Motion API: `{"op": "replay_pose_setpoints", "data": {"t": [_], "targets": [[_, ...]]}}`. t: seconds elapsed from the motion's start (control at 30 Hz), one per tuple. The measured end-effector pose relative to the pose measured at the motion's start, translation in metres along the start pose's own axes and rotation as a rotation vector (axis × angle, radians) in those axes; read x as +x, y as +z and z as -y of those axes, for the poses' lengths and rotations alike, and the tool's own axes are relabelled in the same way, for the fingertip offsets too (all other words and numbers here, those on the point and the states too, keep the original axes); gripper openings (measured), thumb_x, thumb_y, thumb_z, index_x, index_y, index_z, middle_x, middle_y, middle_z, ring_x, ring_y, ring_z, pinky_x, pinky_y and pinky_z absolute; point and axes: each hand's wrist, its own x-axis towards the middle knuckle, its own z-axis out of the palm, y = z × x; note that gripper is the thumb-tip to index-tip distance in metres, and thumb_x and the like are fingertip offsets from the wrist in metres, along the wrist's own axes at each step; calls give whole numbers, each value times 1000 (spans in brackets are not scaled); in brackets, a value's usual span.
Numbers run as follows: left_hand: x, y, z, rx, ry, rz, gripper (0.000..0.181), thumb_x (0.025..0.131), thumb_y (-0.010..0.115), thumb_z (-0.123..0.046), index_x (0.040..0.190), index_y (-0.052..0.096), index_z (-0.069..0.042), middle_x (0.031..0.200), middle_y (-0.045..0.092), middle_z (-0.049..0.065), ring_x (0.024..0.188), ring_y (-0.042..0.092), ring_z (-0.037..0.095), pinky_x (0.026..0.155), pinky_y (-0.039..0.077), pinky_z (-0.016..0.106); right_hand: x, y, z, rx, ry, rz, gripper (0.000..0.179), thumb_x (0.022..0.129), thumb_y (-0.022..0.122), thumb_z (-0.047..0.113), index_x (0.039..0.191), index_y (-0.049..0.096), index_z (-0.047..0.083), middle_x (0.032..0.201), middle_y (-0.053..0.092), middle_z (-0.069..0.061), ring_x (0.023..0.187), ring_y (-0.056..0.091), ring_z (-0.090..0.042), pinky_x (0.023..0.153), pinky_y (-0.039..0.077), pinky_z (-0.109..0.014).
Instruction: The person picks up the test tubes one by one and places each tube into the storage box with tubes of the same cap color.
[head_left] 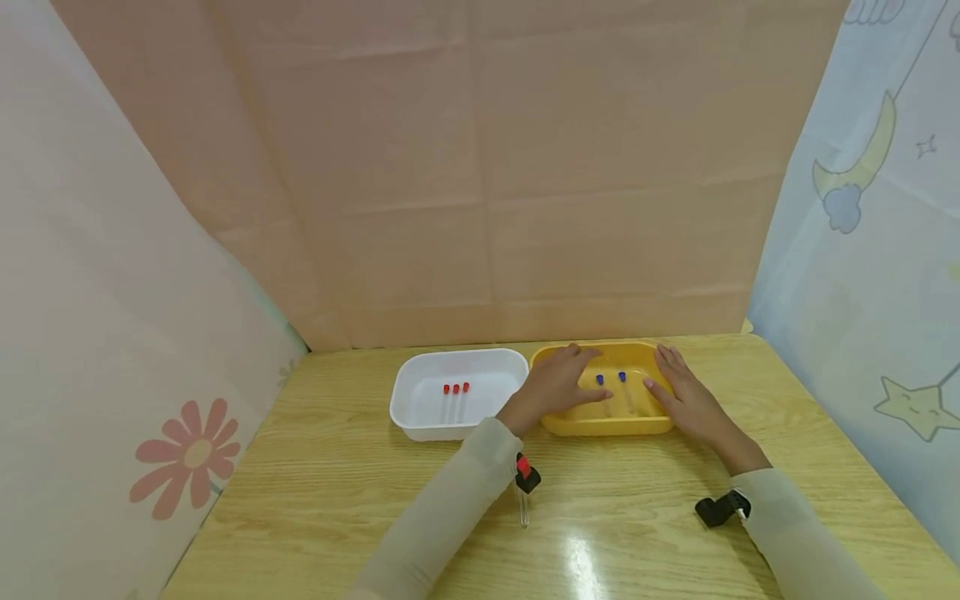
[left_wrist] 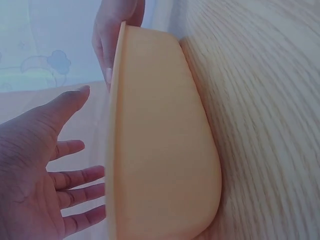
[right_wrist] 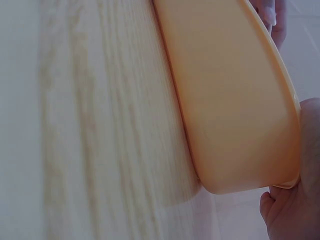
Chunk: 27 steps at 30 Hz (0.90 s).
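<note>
A yellow plastic basin [head_left: 600,427] stands on the table with two blue-capped clear tubes [head_left: 622,377] lying inside. My left hand [head_left: 558,385] is over its left side, fingers spread and holding nothing; in the left wrist view the left hand [left_wrist: 35,170] shows beside the rim. My right hand [head_left: 693,407] holds the basin's right rim, thumb on the inner side and fingers outside. In the right wrist view, part of the right hand [right_wrist: 295,210] wraps the rim corner. To the left, a white basin [head_left: 427,433] contains three red-capped clear tubes [head_left: 456,389].
A clear tube [head_left: 523,510] lies on the wooden table [head_left: 337,500], partly hidden by the black camera [head_left: 528,477] on my left wrist. Behind the basins hangs a plain brown cloth [head_left: 480,208]. Patterned cloths flank both sides.
</note>
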Motion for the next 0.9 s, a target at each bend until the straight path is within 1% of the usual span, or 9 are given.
{"op": "replay_pose_setpoints", "data": {"t": [0.2, 0.33, 0.43, 0.57, 0.63, 0.73, 0.8, 0.9], "targets": [[-11, -9, -7, 16, 15, -33, 76, 90, 65, -64, 152, 47, -24, 137, 57, 1, 112, 59, 14, 88, 54, 30, 1, 1, -1, 0, 1, 0, 72, 110, 45, 33, 155, 13, -13, 166, 2, -28, 153, -8, -42, 116, 5, -70], [-16, -12, -9, 30, 17, -46, 76, 90, 63, -66, 152, 48, -25, 134, 58, 0, 108, 59, 13, 82, 54, 27, 0, 0, -1, 1, 1, -1, 72, 110, 45, 33, 155, 14, -13, 166, 2, -28, 153, -8, -43, 116, 5, -70], [-19, -14, -11, 39, 26, -55, 76, 90, 63, -67, 152, 48, -25, 133, 58, -1, 106, 58, 12, 80, 53, 26, -1, 0, 0, 3, 0, -1, 72, 110, 45, 32, 155, 14, -14, 166, 2, -28, 153, -8, -43, 116, 4, -70], [-24, -15, -12, 41, 41, -73, 76, 90, 63, -68, 151, 49, -24, 137, 58, 0, 113, 59, 14, 84, 54, 28, -1, 1, -2, 6, -3, -2, 72, 110, 45, 31, 155, 13, -14, 166, 2, -28, 153, -6, -45, 116, 3, -69], [-26, -16, -12, 34, 44, -78, 77, 90, 62, -68, 152, 48, -24, 138, 57, 1, 114, 59, 15, 83, 55, 29, -1, 1, -2, 7, -4, -2, 71, 110, 45, 31, 156, 13, -13, 166, 2, -28, 153, -5, -46, 117, 2, -68], [-31, -17, -12, 22, 44, -79, 79, 90, 61, -69, 153, 47, -24, 139, 56, 2, 114, 59, 15, 79, 55, 27, -1, 1, -3, 6, -3, -2, 71, 110, 46, 31, 156, 13, -13, 166, 2, -27, 152, -4, -47, 117, 2, -68], [-34, -17, -13, 14, 47, -82, 79, 90, 62, -68, 153, 47, -24, 138, 57, 2, 110, 60, 15, 75, 54, 25, 0, 1, -3, 4, -4, -4, 72, 110, 45, 31, 156, 13, -13, 166, 3, -28, 152, -5, -46, 117, 3, -68], [-37, -17, -13, 4, 50, -92, 78, 90, 63, -66, 153, 47, -23, 137, 57, 2, 108, 60, 14, 74, 54, 25, 0, 1, -3, 7, -4, -4, 72, 110, 45, 32, 155, 13, -14, 166, 3, -28, 153, -6, -44, 117, 2, -68]]}}
